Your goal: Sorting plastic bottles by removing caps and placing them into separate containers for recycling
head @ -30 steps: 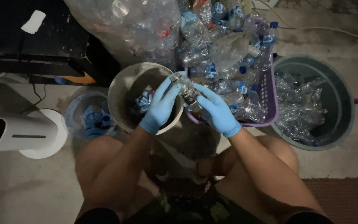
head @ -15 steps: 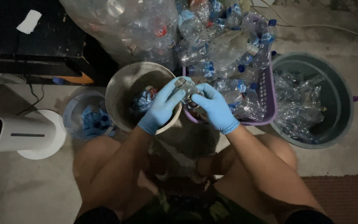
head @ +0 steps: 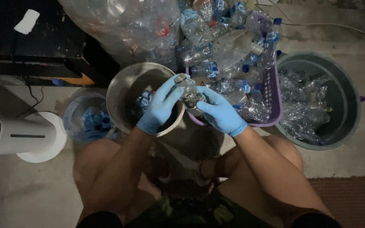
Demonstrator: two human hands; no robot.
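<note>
Left hand (head: 159,107), right hand (head: 220,112) grip clear bottle (head: 189,93); metal bowl (head: 125,84) beneath

A metal bowl (head: 125,90) sits between a small tub (head: 74,114) at left and a basket (head: 273,95), bin (head: 351,99) rightmost.

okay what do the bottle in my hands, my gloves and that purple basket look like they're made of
Bottle: clear thin plastic, glossy; you can see through it.
Gloves on left hand and right hand: thin blue rubbery material, matte, wrinkling snugly; probably nitrile or latex.
Purple basket: looks like rigid moulded plastic with slotted walls.
</note>
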